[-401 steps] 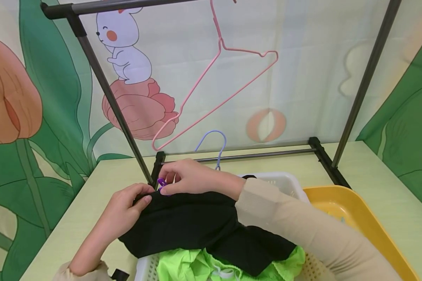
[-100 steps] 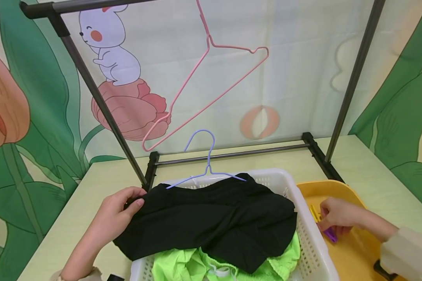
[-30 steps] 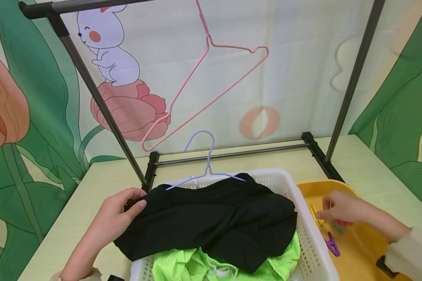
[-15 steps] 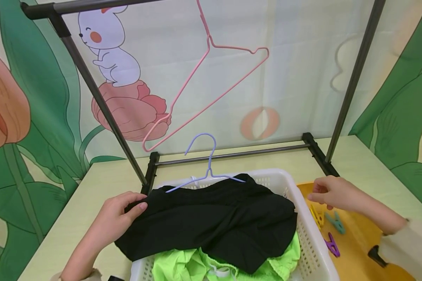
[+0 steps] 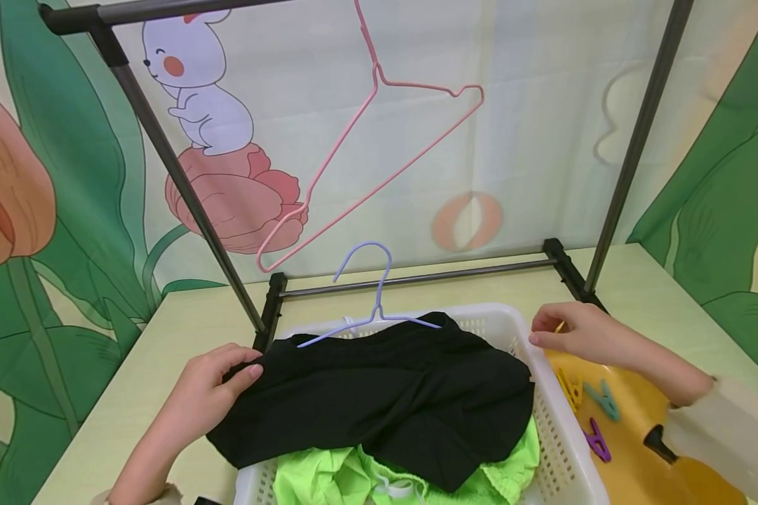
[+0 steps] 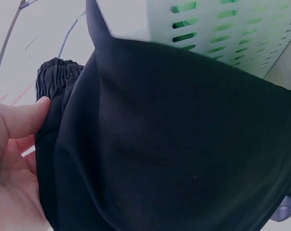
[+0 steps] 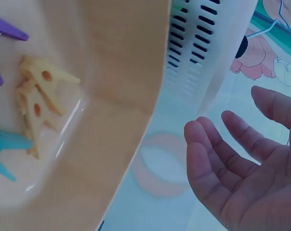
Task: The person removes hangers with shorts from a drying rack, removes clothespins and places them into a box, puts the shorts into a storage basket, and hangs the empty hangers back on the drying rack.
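Note:
Black shorts [image 5: 366, 393] with a gathered elastic waistband [image 6: 56, 77] lie over the white basket, a blue wire hanger [image 5: 379, 301] at their waist with its hook standing up. My left hand [image 5: 211, 382] pinches the left end of the waistband between thumb and fingers. Over the basket's back right corner hovers my right hand [image 5: 590, 337], fingers loosely bent; the right wrist view shows nothing in it. Below it, the yellow tray [image 5: 644, 449] holds a purple clothespin [image 5: 596, 440], a teal clothespin [image 5: 602, 400] and two yellow clothespins [image 7: 42, 86].
Bright green clothing [image 5: 328, 477] with a white drawstring fills the white basket [image 5: 562, 428] under the shorts. Behind stands a dark metal rack [image 5: 638, 140] with a pink hanger [image 5: 366, 196] hanging from it. A printed cloth backdrop covers the rear.
My right hand, at the garment with a purple clothespin 13 seconds ago, later reached into the tray; it has since risen, moving back and left. The purple clothespin now lies there. My left hand stays put.

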The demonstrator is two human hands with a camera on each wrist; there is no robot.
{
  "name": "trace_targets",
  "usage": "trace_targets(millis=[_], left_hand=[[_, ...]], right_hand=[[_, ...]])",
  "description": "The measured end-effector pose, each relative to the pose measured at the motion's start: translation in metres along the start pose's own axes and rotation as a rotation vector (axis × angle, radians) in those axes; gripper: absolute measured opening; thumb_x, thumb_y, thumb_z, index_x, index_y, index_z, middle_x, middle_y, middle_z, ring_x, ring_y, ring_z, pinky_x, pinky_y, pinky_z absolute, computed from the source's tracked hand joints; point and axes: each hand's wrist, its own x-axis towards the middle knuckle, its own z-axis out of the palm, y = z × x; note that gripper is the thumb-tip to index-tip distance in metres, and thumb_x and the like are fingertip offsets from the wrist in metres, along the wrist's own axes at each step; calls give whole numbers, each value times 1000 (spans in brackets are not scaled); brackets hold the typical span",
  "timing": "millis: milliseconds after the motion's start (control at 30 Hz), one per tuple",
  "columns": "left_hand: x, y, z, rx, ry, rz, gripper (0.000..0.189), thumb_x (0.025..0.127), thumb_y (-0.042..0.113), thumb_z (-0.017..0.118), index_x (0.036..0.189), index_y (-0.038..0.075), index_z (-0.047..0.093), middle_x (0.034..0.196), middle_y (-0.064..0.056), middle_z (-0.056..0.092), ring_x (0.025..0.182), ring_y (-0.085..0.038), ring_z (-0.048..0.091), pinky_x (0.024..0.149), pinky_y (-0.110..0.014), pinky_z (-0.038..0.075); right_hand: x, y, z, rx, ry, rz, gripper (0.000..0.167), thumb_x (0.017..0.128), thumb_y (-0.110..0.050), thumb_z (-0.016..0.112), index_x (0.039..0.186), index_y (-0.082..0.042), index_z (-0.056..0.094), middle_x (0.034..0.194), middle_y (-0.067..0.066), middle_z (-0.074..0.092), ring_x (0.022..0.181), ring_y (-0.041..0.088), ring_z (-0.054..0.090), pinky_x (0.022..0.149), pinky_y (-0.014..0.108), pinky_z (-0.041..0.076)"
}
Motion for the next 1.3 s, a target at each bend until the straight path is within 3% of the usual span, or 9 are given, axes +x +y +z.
trace_targets(millis=[167, 500, 800, 1000, 1300], left_hand=[[-1, 1, 0, 6, 21, 9, 14, 81, 6, 60, 94, 5, 66, 86, -2, 63, 80, -19, 58, 70, -33, 46], [-5, 4, -3, 6, 87, 56, 12, 79, 6, 63, 90, 8, 67, 82, 4, 63, 76, -15, 58, 67, -28, 45], [-8, 6, -5, -16, 181, 139, 11, 77, 2, 64, 83, 11, 67, 76, 8, 59, 69, 0, 51, 63, -19, 41], [-9, 8, -6, -76, 255, 179, 15, 74, -4, 64, 81, 10, 67, 72, 8, 58, 66, 2, 50, 61, -12, 37], [-11, 8, -5, -182, 320, 237, 22, 71, -10, 64, 82, 9, 66, 72, 7, 58, 67, 4, 50, 62, -12, 37]], right_hand=[[6, -9, 0, 21, -6, -53, 28, 85, -30, 57, 99, -6, 58, 88, 2, 61, 75, 13, 53, 64, 26, 44], [16, -24, 0, 28, 24, -129, 33, 84, -28, 59, 108, -4, 56, 101, 7, 60, 89, 18, 55, 70, 27, 46], [20, -35, 4, 113, -7, -218, 36, 85, -25, 58, 115, -5, 53, 112, 11, 57, 96, 23, 54, 76, 33, 46], [23, -41, 7, 114, 45, -231, 42, 85, -24, 58, 123, -8, 48, 118, 11, 55, 100, 23, 53, 80, 39, 43], [24, -48, 8, 121, 99, -278, 42, 86, -22, 57, 125, -10, 48, 120, 9, 54, 104, 22, 52, 82, 38, 43]])
